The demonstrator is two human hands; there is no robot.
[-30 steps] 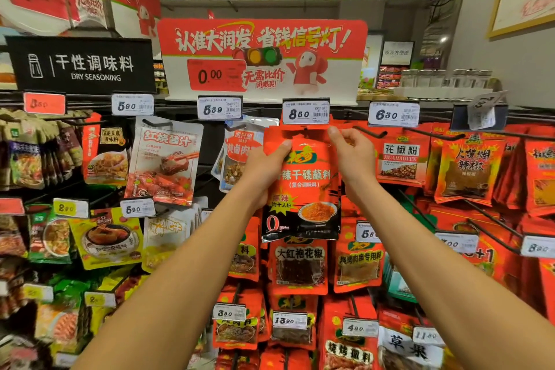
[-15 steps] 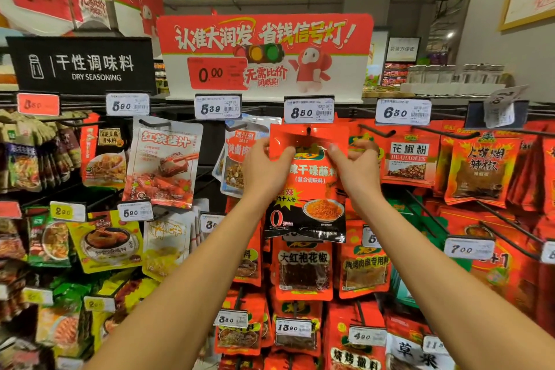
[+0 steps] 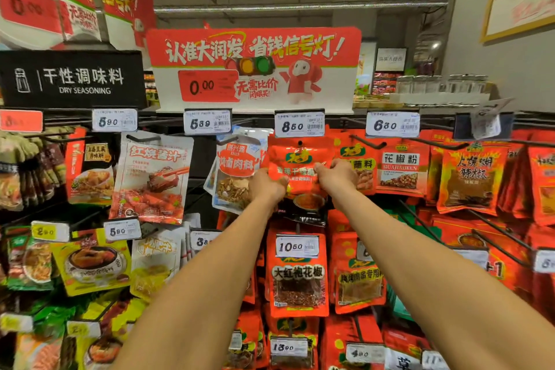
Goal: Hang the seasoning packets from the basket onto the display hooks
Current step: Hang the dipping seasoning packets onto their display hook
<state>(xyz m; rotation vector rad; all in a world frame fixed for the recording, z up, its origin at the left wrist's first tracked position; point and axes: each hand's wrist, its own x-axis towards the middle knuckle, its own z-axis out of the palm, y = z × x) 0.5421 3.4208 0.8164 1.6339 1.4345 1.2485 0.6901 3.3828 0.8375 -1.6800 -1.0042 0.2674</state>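
An orange-red and black seasoning packet [image 3: 300, 159] hangs at the top row of the display, its punched hole on the hook [image 3: 299, 141] just under the 8.50 price tag [image 3: 299, 125]. My left hand [image 3: 265, 186] grips the packet's left edge at mid-height. My right hand [image 3: 336, 174] grips its right edge, thumb across the front. Both arms reach up and forward. The basket is out of view.
Rows of hooks carry many other packets: a white braised-sauce packet [image 3: 153, 177] to the left, red pepper-powder packets [image 3: 401, 168] to the right, red peppercorn packets [image 3: 297, 276] below. Bare black hook rods [image 3: 498, 231] jut out at right. A promotional sign [image 3: 255, 69] stands above.
The packet has gone onto the hook and further back toward the display. Both hands slid down from its top corners to its sides at mid-height.
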